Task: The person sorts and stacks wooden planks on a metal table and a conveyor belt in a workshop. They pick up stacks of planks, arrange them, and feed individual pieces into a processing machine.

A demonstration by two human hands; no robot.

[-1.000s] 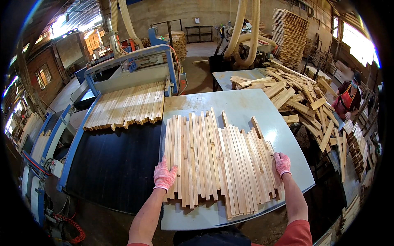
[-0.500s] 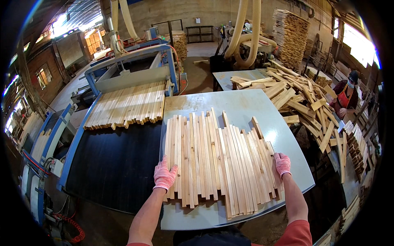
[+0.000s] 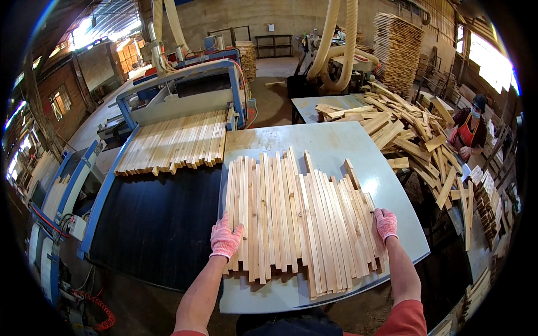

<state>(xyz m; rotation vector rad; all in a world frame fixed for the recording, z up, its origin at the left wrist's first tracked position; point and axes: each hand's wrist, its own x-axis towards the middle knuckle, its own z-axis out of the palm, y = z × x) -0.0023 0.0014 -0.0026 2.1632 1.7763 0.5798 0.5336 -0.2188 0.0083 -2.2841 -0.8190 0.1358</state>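
A broad row of pale wooden strips [image 3: 280, 215] lies side by side on the grey tabletop [image 3: 314, 137], with uneven ends. At its left edge, my left hand [image 3: 226, 238], in a pink-and-white knit glove, grips the outer strips, thumb toward the wood. My right hand [image 3: 386, 224], gloved alike, is curled against the right edge of the same row. Between them the strips are squeezed together, though a few stick out farther at the far end. The undersides of both hands are hidden.
Left of the table runs a black conveyor belt [image 3: 157, 224], with another row of strips [image 3: 171, 140] at the blue-framed machine [image 3: 182, 70]. Loose boards [image 3: 414, 134] are heaped at the right. Beyond them a masked person [image 3: 471, 131] in a red apron stands. Tall stacked lumber [image 3: 397, 53] rises behind.
My hands and the row of strips stay almost where they were. At the right, the other person's head and arm have shifted slightly.
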